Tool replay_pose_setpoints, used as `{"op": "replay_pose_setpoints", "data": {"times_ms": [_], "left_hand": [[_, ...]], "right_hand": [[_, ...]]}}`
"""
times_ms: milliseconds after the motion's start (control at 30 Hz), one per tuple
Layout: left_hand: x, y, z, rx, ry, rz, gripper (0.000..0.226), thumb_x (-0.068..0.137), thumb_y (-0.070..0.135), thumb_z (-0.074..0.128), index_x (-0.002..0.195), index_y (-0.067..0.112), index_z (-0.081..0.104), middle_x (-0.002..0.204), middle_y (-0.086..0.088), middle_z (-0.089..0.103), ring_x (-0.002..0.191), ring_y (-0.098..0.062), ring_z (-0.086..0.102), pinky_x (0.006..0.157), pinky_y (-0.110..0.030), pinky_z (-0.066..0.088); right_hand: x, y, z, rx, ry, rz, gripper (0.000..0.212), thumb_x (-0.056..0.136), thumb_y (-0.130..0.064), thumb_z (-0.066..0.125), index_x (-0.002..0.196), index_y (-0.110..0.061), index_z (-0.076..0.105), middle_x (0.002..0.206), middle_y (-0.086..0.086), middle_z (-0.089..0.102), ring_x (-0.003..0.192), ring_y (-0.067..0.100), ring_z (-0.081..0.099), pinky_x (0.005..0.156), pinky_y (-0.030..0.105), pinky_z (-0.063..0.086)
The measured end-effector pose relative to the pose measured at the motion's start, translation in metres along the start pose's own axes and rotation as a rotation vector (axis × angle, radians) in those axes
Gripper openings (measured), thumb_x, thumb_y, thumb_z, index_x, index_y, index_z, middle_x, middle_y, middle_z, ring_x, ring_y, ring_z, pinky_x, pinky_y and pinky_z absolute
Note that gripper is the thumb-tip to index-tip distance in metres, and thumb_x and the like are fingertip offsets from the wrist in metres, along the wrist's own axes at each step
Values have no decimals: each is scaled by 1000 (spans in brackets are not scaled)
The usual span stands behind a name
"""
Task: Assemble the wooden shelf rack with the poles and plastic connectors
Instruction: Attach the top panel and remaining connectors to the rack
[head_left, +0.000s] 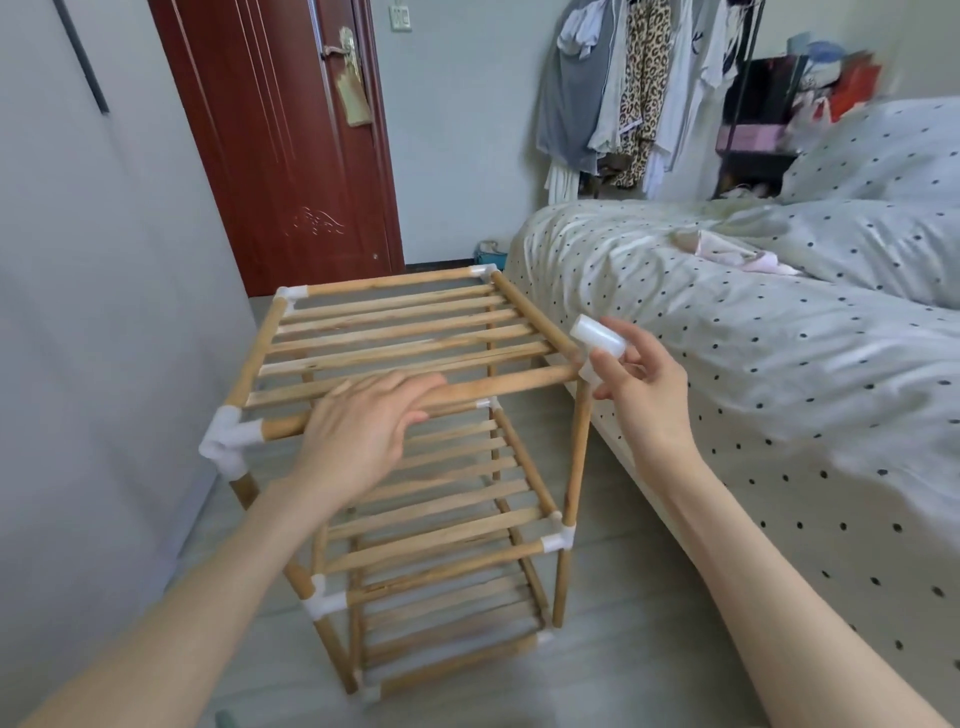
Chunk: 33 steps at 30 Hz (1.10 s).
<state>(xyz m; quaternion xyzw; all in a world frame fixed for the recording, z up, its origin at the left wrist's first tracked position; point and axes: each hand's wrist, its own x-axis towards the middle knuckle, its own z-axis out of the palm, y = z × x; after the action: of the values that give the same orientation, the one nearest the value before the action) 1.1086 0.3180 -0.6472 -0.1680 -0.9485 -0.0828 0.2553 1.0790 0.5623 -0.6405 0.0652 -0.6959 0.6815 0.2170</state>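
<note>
A three-tier wooden shelf rack (400, 332) stands on the floor in front of me, its poles joined by white plastic connectors. My left hand (363, 421) lies with straight fingers on the top tier's front pole (509, 387). My right hand (639, 389) pinches a white plastic connector (597, 338) at the top front right corner, just above the ends of the front pole and the upright pole (576, 467). The top front left corner carries a fitted connector (228, 439).
A bed (753, 364) with dotted bedding runs along the right, close to the rack. A grey wall is at the left, a dark red door (291, 145) behind. Clothes hang on a rail (634, 88) at the back. Grey floor (634, 623) surrounds the rack.
</note>
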Motion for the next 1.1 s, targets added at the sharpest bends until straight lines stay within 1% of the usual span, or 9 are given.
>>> {"op": "replay_pose_setpoints", "data": {"times_ms": [133, 233, 333, 433, 500, 567, 733, 867, 1100], "left_hand": [[-8, -21, -7, -5, -32, -45, 39, 93, 24, 52, 130, 33, 51, 110, 12, 58, 106, -17, 58, 90, -40, 43], [-11, -32, -9, -2, -53, -109, 37, 93, 21, 52, 128, 32, 52, 118, 10, 59, 113, -17, 54, 93, -40, 37], [-11, -29, -10, -13, -54, -114, 35, 92, 24, 53, 127, 29, 54, 116, 10, 60, 109, -17, 55, 93, -41, 36], [-6, -12, -8, 3, -46, -20, 40, 92, 40, 49, 129, 26, 53, 118, 8, 60, 107, -16, 57, 93, -39, 39], [1, 2, -5, -15, -36, 28, 43, 91, 45, 45, 128, 24, 54, 113, 8, 60, 100, -15, 58, 86, -35, 42], [9, 12, -2, -44, -33, 61, 39, 92, 42, 45, 125, 24, 56, 100, 12, 53, 85, -11, 54, 72, -26, 39], [20, 15, -4, -80, -54, 81, 36, 91, 42, 45, 122, 27, 56, 96, 18, 45, 67, 2, 38, 56, -15, 27], [18, 6, -8, -141, -82, 60, 21, 91, 38, 51, 110, 31, 57, 83, 22, 50, 64, 4, 44, 55, -17, 27], [12, -9, -13, -224, -54, -18, 8, 88, 29, 60, 95, 33, 59, 51, 15, 44, 48, 3, 46, 47, -19, 21]], "right_hand": [[-4, 4, -7, -206, -16, -17, 29, 89, -14, 54, 113, -28, 61, 97, 0, 56, 78, 15, 54, 85, 30, 48], [-12, 8, -4, -339, -120, -41, 29, 89, -11, 54, 107, -32, 60, 100, 4, 51, 83, 17, 56, 90, 35, 48], [-16, 11, 0, -387, -200, -77, 32, 89, -8, 54, 103, -37, 57, 99, 4, 50, 85, 9, 54, 90, 34, 48], [-17, 13, 0, -397, -222, -85, 32, 90, -10, 54, 106, -38, 58, 100, 3, 51, 87, 7, 54, 89, 29, 47], [-18, 14, -3, -427, -231, -113, 33, 91, -13, 54, 108, -41, 57, 99, 0, 51, 87, 2, 53, 84, 14, 43], [-16, 14, -4, -451, -237, -126, 34, 91, -14, 55, 111, -41, 57, 97, -3, 50, 89, 3, 54, 81, 8, 39], [-17, 7, 5, -449, -187, -155, 46, 87, -10, 62, 130, -22, 53, 95, -3, 56, 87, 10, 58, 89, 22, 44], [-24, 5, 10, -386, -146, -141, 37, 83, -11, 68, 119, -14, 60, 98, -1, 64, 87, 11, 61, 86, 29, 51], [-34, 3, 32, -406, -122, -282, 40, 83, -14, 69, 122, -7, 61, 79, -4, 52, 74, 11, 55, 76, 16, 44]]}}
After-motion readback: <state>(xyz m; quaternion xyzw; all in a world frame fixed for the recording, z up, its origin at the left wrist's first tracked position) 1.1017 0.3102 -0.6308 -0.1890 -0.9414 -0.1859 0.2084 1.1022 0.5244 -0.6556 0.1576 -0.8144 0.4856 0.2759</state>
